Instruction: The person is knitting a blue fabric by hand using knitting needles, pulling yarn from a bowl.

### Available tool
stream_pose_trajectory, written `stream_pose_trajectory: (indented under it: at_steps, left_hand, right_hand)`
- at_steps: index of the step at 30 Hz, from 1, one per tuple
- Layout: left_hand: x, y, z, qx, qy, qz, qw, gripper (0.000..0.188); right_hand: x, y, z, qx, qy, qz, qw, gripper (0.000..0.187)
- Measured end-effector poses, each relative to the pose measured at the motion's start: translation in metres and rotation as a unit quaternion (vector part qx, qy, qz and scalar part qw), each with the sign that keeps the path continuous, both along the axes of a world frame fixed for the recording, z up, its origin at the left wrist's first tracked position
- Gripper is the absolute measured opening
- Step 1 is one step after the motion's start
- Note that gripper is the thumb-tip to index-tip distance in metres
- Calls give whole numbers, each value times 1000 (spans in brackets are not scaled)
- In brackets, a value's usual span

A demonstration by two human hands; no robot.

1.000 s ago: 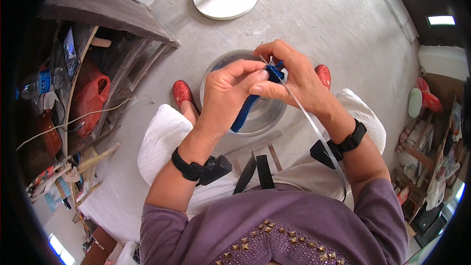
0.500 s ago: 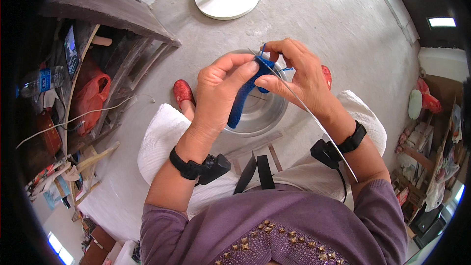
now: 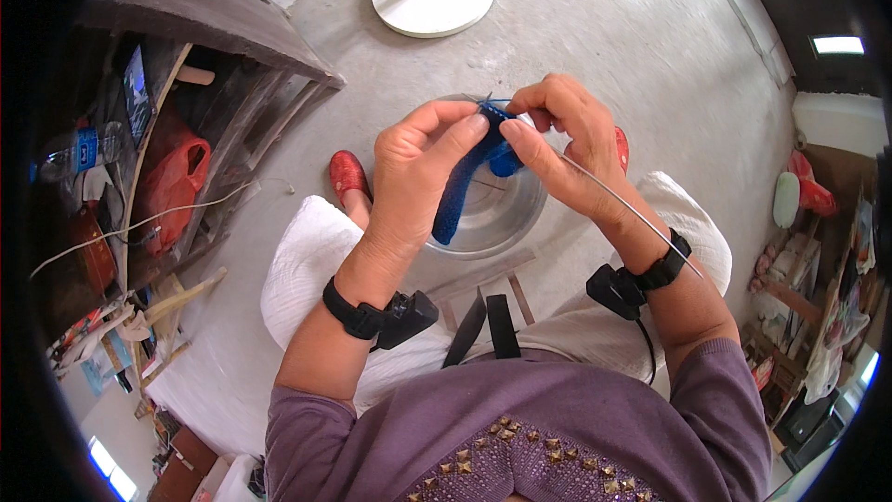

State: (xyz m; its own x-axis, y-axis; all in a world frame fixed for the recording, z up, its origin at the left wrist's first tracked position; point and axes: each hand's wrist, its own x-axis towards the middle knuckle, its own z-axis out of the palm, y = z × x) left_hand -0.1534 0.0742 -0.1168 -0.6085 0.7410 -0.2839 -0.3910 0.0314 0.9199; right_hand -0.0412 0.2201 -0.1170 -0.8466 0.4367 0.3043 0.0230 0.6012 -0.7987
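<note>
A strip of blue knitting hangs from my left hand, its top edge pinched between thumb and index finger. My right hand grips a long thin metal knitting needle, which slants back over my right wrist. Both hands meet at the strip's top, where needle tips cross. A short length of blue yarn stretches from the tips to my curled right index finger. More blue material shows below my right thumb; whether it is yarn or knitting I cannot tell. Beneath the hands stands a round metal basin.
Red shoes are on my feet on either side of the basin. A white round stand base rests on the floor ahead. To the left is a wooden shelf unit with a red plastic bag. Piled goods line the right side.
The outer end of the right needle has swung outward and away from me. My right index finger has curled down, and the yarn now runs sideways to it. My left hand stays nearly still.
</note>
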Motion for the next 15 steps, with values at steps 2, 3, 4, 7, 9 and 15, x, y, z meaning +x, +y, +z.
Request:
stream_pose_trajectory:
  at_steps: [2, 3, 4, 7, 9, 15]
  left_hand:
    - [-2, 0, -2, 4, -28, 17, 999, 21]
    - [-2, 1, -3, 4, -28, 18, 999, 21]
    - [-1, 3, -5, 23, -26, 39, 999, 21]
    - [-1, 3, -5, 42, -24, 58, 997, 22]
    - [-2, 2, -4, 41, -23, 58, 997, 22]
    - [-7, -1, -2, 19, -56, 30, 998, 21]
  right_hand:
    - [-2, -3, 0, 22, 32, 3, 999, 12]
    - [-2, -4, 1, 22, 32, 4, 999, 12]
    - [-2, -4, 1, 41, 36, 12, 998, 10]
    - [-1, -3, 4, 68, 31, 27, 997, 8]
    - [0, -3, 5, 75, 24, 33, 996, 8]
    - [6, 1, 9, -52, -7, 58, 997, 16]
